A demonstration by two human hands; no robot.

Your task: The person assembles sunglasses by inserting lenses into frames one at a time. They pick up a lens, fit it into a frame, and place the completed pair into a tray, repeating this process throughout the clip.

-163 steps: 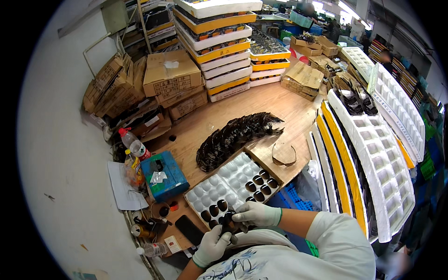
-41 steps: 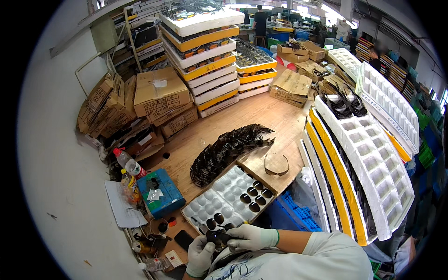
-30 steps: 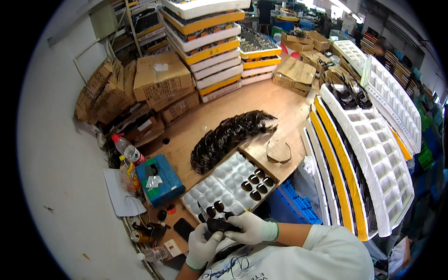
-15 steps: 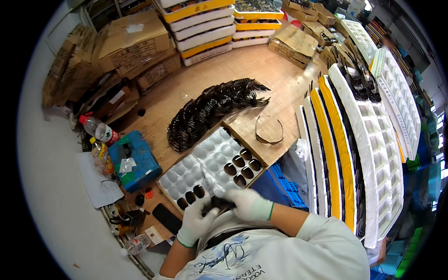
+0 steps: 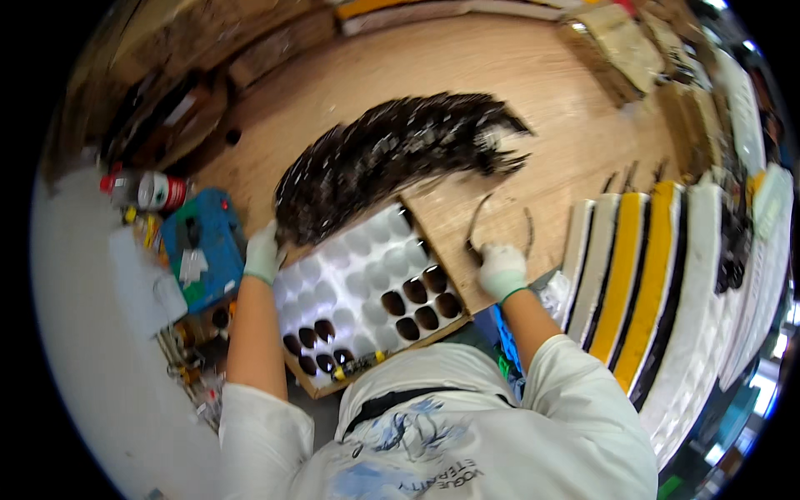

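A long row of dark glasses frames point(image 5: 392, 154) lies nested together on the wooden table. My left hand point(image 5: 262, 252), in a white glove, is at the row's near left end; its fingers are blurred, so a grip does not show. To the right, my gloved right hand point(image 5: 502, 268) has its fingers closed over the front of a separate pair of glasses point(image 5: 530, 229), whose temples point away from me. Between my hands sits a shallow cardboard box with a white moulded tray point(image 5: 342, 258). Dark lenses point(image 5: 415, 290) fill some of its hollows. Across its near edge lies a yellow-and-black screwdriver point(image 5: 358, 365).
Stacked white and yellow foam trays point(image 5: 621, 279) stand at the right. On the left are a blue box point(image 5: 204, 242) and a red-capped bottle point(image 5: 150, 190). Cardboard boxes point(image 5: 283, 50) line the far left, and another carton point(image 5: 612, 50) stands far right.
My hands have parted from the box's near edge: the left went to the frame row, the right to the separate glasses. The screwdriver and more lenses now show. The view has shifted.
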